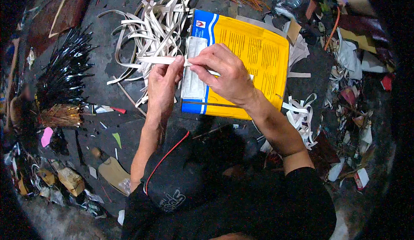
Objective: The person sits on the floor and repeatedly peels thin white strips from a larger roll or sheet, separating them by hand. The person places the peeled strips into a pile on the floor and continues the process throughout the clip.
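Note:
A flat white strip (161,60) runs level between my two hands. My left hand (163,82) pinches it between thumb and fingers, and its free end sticks out to the left. Close beside it, my right hand (226,72) grips the strip with thumb and fingertips; a bit of white shows under that palm. Below the hands lies a yellow and blue printed board (254,46). A pale rectangular piece (194,85) rests on the board's left part, partly hidden by my fingers. Just beyond my left hand, a tangled heap of white strips (159,24) spreads over the dark floor.
A smaller bunch of white strips (302,121) lies right of my right forearm. Black shiny fringe (64,67) stands at the left, above brown bristles (60,116). Mixed scraps (349,110) line the right side. A cardboard piece (113,174) lies at the lower left.

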Available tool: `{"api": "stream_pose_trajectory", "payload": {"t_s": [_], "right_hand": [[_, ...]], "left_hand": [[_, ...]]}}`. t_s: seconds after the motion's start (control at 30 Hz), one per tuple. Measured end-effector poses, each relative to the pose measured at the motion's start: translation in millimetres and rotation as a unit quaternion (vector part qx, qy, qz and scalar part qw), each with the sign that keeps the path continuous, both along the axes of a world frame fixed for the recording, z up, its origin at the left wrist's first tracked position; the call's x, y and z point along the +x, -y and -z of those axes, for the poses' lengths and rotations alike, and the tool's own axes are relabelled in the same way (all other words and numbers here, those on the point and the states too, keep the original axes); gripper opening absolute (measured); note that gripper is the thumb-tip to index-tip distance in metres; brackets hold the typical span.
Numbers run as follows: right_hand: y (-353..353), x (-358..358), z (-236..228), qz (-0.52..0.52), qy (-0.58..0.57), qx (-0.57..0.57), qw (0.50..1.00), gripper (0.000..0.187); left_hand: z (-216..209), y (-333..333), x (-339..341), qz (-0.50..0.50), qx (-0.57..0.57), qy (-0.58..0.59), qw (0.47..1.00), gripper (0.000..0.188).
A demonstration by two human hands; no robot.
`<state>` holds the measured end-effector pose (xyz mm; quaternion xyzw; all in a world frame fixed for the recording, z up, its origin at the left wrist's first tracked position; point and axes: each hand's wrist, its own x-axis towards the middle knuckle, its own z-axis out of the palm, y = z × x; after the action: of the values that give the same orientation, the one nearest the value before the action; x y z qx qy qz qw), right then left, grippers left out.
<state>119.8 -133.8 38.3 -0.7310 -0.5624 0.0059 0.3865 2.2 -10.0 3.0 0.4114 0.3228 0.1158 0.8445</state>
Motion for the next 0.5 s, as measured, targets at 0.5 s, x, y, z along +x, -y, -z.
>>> {"api": "stream_pose_trajectory", "payload": {"t_s": [0.5], "right_hand": [[-1.8,6.9,-3.8,-0.016,0.005,-0.002,1.000,0.012]], "left_hand": [[66.0,-35.3,-3.3,0.004,-0.058,0.008,0.998,0.019]]}}
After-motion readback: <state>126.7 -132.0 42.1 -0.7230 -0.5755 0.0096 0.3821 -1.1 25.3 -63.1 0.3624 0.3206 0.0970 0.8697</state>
